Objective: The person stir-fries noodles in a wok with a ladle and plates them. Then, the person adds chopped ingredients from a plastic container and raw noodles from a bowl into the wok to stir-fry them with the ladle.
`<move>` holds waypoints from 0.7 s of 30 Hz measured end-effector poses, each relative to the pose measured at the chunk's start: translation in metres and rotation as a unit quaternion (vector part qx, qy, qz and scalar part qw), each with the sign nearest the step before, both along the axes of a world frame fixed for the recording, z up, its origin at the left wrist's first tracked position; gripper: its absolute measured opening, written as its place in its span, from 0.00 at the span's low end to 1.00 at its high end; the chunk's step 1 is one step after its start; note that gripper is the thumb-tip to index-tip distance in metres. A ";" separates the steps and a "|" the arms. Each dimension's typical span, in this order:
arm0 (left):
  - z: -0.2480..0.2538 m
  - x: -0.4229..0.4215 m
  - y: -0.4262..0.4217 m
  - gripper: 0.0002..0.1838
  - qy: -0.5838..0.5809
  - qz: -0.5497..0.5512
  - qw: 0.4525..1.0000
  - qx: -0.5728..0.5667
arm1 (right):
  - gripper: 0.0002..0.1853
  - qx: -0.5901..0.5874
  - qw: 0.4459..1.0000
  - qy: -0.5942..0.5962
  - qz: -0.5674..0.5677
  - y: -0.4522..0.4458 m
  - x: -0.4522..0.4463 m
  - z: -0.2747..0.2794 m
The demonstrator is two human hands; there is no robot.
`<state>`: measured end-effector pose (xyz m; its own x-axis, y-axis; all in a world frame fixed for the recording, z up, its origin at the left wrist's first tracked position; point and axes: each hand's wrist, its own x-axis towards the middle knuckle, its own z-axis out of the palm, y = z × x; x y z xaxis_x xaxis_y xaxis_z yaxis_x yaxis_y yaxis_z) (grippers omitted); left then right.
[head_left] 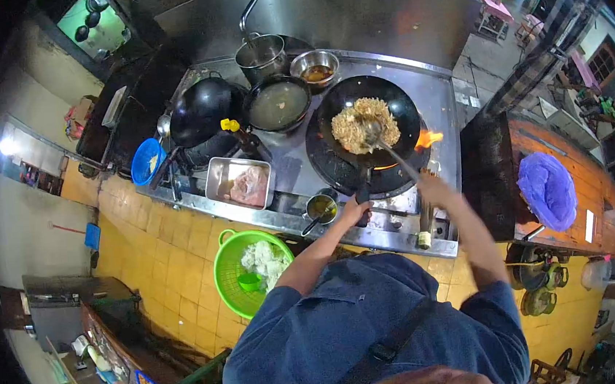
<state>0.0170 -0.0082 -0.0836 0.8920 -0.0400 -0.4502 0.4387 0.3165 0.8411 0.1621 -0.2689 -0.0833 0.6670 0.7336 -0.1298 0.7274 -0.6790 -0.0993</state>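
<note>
The steel stove (439,96) carries a tall pot (265,73) at eleven o'clock, steel bowl (321,83) twelve, rice-filled wok (403,97) three, handled cup (310,206) six, meat tray (221,172) eight.

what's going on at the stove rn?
Someone is cooking what looks like rice in a black wok. Their left hand grips the wok handle; the right hand holds a long ladle, its bowl in the food. Flames show beside the wok. Raw-looking meat sits nearby in a metal tray.

Wore a creased, dark blue short-sleeved shirt (312,330), crossed diagonally by a dark strap (408,324) with a black buckle (383,351).
</note>
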 end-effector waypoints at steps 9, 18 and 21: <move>-0.030 0.008 0.001 0.12 0.004 0.004 0.999 -0.032 | 0.21 -0.056 0.948 0.029 -0.312 0.050 0.011 -0.039; -0.066 0.032 -0.008 0.11 0.072 -0.024 0.994 -0.083 | 0.17 -0.143 0.971 -0.193 0.007 0.032 0.017 0.009; 0.088 -0.004 -0.044 0.11 0.115 0.116 0.982 -0.094 | 0.20 0.024 0.978 0.146 -0.147 0.043 -0.039 0.106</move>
<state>0.0132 -0.0520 0.0048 0.7625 0.0513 -0.6450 0.5079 0.5702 0.6457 0.1234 -0.2256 0.0226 0.7898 0.5248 -0.3174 0.4364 -0.8446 -0.3103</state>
